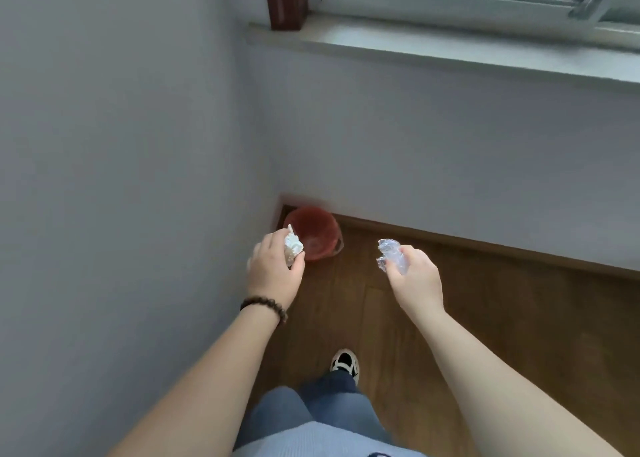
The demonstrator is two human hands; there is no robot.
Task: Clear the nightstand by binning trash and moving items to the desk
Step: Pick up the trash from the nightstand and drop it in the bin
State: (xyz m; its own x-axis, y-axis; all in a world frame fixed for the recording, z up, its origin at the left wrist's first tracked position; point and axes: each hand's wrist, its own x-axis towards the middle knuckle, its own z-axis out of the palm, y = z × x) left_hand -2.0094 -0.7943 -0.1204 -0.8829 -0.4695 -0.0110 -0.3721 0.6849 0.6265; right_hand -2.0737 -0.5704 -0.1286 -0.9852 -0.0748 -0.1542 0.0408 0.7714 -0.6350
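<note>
A small red bin (317, 229) stands on the wooden floor in the corner where two walls meet. My left hand (273, 271) is closed around a crumpled white paper ball (292, 247), held just in front of the bin's near left rim. My right hand (414, 274) grips a crumpled clear plastic wrapper (391, 254), held to the right of the bin and short of it. The nightstand and desk are not in view.
White walls close in on the left and straight ahead. A window sill (450, 53) juts out above, with a dark red wooden post (285, 1) standing on its left end. Wooden floor (502, 318) spreads to the right. My foot (344, 365) stands below the hands.
</note>
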